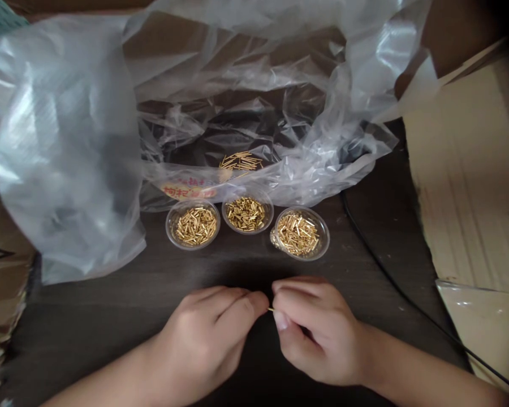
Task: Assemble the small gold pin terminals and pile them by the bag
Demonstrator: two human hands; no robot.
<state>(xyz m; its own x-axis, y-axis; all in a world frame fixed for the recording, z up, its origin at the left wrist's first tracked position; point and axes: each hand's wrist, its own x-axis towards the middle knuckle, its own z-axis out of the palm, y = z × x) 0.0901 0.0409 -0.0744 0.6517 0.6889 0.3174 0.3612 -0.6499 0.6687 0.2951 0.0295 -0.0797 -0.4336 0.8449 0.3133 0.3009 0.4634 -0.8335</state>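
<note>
My left hand point(216, 328) and my right hand point(316, 328) meet low in the middle of the view, both closed in a pinch. A thin gold-coloured pin point(271, 309) spans the small gap between their fingertips; most of it is covered by the fingers. Beyond the hands stand three clear round cups: a left cup point(169, 233), a middle cup point(270, 217) and a right cup point(324, 240). Short gold-coloured metal pieces point(196, 226) partly fill each one. Longer thin gold pins point(242, 162) lie in a loose pile behind the middle cup, on or inside clear plastic.
A large crumpled clear plastic bag point(76, 147) spreads over the back and left of the dark table point(119, 316). Black cable point(390, 274) runs down the right side beside cardboard point(466, 181). More torn cardboard point(8, 288) sits at the left edge.
</note>
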